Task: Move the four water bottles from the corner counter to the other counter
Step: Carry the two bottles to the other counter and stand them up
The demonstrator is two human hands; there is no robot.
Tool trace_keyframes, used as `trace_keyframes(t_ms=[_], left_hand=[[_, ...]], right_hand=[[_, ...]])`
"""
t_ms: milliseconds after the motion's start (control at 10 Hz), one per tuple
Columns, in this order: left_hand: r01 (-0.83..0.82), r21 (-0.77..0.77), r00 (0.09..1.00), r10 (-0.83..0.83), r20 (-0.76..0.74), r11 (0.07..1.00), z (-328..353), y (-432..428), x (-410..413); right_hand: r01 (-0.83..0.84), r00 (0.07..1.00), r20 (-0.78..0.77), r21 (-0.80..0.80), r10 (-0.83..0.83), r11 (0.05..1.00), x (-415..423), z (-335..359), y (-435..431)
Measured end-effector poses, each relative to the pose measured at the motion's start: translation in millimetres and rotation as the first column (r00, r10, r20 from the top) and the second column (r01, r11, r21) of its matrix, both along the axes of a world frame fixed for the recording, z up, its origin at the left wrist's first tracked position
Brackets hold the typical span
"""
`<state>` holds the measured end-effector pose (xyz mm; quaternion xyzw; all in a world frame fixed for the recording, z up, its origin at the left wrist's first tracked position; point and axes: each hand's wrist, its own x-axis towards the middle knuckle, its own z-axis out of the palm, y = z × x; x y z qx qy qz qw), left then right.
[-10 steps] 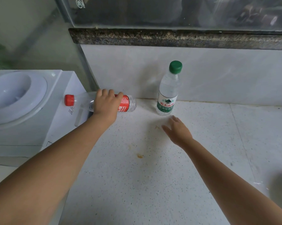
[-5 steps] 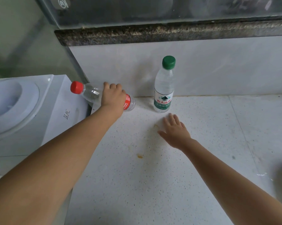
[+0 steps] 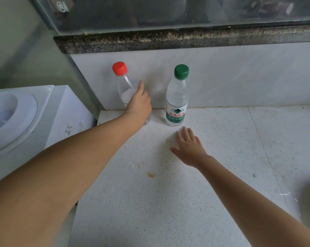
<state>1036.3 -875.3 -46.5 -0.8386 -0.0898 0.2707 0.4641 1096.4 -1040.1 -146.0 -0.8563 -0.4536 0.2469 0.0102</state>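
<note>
Left hand (image 3: 139, 104) clasps upright red-capped bottle (image 3: 125, 90) — right hand (image 3: 189, 148) spread flat on speckled counter (image 3: 150, 202).

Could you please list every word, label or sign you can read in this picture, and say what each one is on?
"农夫山泉": white characters on the red band of the green-capped bottle label.
"饮用纯净水": second line on the same label's green band, slightly soft.
Finer print at the bottom of that label: too small to read.
Dark print on the white water dispenser: too small to read.
Round emblem on the glass panel, top left: blurred.
Red-capped bottle: label hidden by the left hand.
</note>
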Motion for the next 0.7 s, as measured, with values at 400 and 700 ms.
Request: trace_keyframes(t_ms=[400, 700], left_hand=[[0.109, 0.06, 0.994, -0.108, -0.013, 0.992, -3.0, -8.2, -2.7], [0.139, 0.03, 0.985, -0.142, 0.102, 0.99, -8.2, -8.6, -6.8]], right_hand=[[-0.022, 1.0, -0.02, -0.012, 0.022, 1.0, 4.0, -0.2, 0.5], [-0.019, 1.0, 0.0, -0.005, 0.019, 1.0, 2.2, 0.6, -1.4]])
